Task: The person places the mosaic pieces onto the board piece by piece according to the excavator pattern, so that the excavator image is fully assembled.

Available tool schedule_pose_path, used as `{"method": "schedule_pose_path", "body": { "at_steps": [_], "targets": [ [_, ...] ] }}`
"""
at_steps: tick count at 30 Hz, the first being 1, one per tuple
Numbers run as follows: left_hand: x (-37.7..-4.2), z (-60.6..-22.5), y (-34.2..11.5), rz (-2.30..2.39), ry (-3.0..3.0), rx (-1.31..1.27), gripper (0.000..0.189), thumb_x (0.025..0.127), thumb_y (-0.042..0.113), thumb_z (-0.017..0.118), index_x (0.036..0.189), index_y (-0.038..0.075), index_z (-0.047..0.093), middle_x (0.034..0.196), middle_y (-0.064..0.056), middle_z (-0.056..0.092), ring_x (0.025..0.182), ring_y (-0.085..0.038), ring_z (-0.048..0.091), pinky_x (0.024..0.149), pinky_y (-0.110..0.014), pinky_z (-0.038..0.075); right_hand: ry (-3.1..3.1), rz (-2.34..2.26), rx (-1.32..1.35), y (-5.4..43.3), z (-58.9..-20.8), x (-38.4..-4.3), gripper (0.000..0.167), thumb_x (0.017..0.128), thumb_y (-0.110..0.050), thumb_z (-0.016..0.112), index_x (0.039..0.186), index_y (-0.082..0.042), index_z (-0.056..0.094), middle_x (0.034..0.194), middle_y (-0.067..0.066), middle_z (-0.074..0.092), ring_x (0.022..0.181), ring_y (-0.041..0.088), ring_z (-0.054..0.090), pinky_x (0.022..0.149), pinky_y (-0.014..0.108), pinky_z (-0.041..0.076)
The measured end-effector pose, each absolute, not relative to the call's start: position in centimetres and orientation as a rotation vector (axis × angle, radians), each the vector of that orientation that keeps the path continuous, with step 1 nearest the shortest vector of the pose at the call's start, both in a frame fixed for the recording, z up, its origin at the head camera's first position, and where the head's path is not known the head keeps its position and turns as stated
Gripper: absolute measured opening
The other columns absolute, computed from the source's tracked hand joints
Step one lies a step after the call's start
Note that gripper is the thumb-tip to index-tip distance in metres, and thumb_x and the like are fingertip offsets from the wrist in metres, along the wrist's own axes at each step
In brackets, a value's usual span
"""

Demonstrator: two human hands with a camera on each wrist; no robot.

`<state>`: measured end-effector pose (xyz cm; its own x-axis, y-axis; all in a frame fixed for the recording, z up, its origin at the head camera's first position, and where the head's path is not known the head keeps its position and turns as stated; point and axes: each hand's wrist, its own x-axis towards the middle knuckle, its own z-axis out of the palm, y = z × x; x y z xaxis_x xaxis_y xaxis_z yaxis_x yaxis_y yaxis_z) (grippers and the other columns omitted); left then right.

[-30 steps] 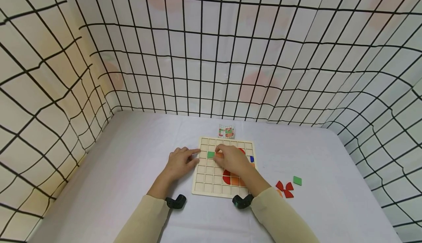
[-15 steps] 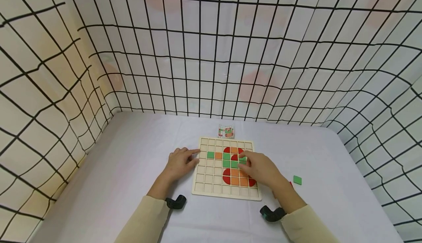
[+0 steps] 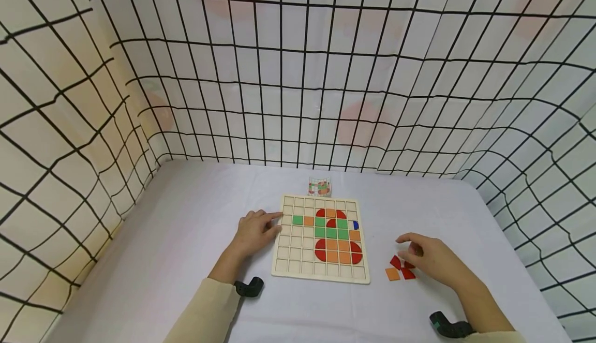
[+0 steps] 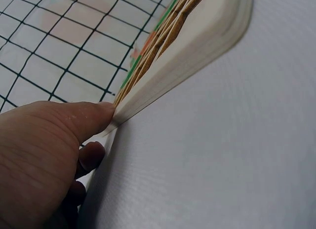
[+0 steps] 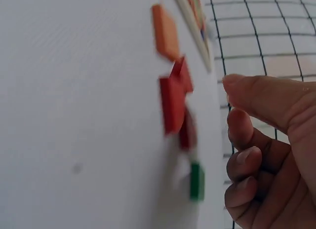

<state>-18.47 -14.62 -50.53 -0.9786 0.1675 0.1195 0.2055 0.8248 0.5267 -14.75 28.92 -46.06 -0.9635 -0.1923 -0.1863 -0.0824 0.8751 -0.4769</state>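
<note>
My left hand (image 3: 252,233) rests at the left edge of a wooden grid board (image 3: 285,267), index finger and thumb touching the rim. In the left wrist view the thumb (image 4: 91,118) presses against the board's side. Green, orange and red tiles, with one small blue piece (image 3: 356,225), lie in the board's cells. To the board's right, my right hand (image 3: 430,260) hovers over loose tiles, thumb and index finger slightly apart, holding nothing. Beneath it lie several red pieces (image 3: 408,273) and an orange square (image 3: 392,274). A green tile (image 5: 197,181), hidden in the head view, shows in the right wrist view.
A small picture card (image 3: 319,187) with a coloured pattern stands behind the board. Black wire mesh (image 3: 298,79) encloses the white-covered table (image 3: 209,188) at the back and both sides. A black wrist camera (image 3: 250,287) is worn on each arm.
From above the orange tile on the board, my right hand has moved right, past the board's right side, to the loose tiles. The left hand has stayed at the board's edge.
</note>
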Motion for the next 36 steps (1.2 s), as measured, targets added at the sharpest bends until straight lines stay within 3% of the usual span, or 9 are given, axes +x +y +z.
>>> {"method": "schedule_pose_path", "body": {
  "at_steps": [6,14,36],
  "targets": [
    [-18.5,-50.6,-14.6,-0.869,-2.936,-0.299,0.041,0.095,0.034,0.069,0.135,0.023,0.068,0.084,0.006,0.056,0.079,-0.013,0.042,0.076,-0.034,0.03,2.804,-0.725,-0.241,32.2,-47.7,-13.8,0.032,0.09,-0.033,0.077,0.118,-0.019,0.07,0.077,-0.004,0.053,0.07,0.006,0.047,0.062,0.023,0.038],
    [-18.4,-50.6,-14.6,-0.874,-2.928,-0.298,0.041,0.096,0.034,0.069,0.136,0.023,0.068,0.085,0.006,0.057,0.08,-0.012,0.042,0.076,-0.034,0.03,2.804,-0.716,-0.267,33.1,-48.3,-13.5,0.03,0.09,-0.034,0.078,0.116,-0.021,0.069,0.078,-0.006,0.053,0.07,0.003,0.047,0.064,0.023,0.038],
    [-18.6,-50.7,-14.6,-0.857,-2.956,-0.288,0.041,0.096,0.035,0.069,0.136,0.024,0.068,0.084,0.006,0.055,0.08,-0.013,0.041,0.077,-0.035,0.03,2.814,-0.705,-0.263,27.5,-46.2,-15.5,0.028,0.091,-0.034,0.077,0.113,-0.02,0.068,0.072,-0.003,0.054,0.065,0.013,0.051,0.055,0.024,0.041]
  ]
}}
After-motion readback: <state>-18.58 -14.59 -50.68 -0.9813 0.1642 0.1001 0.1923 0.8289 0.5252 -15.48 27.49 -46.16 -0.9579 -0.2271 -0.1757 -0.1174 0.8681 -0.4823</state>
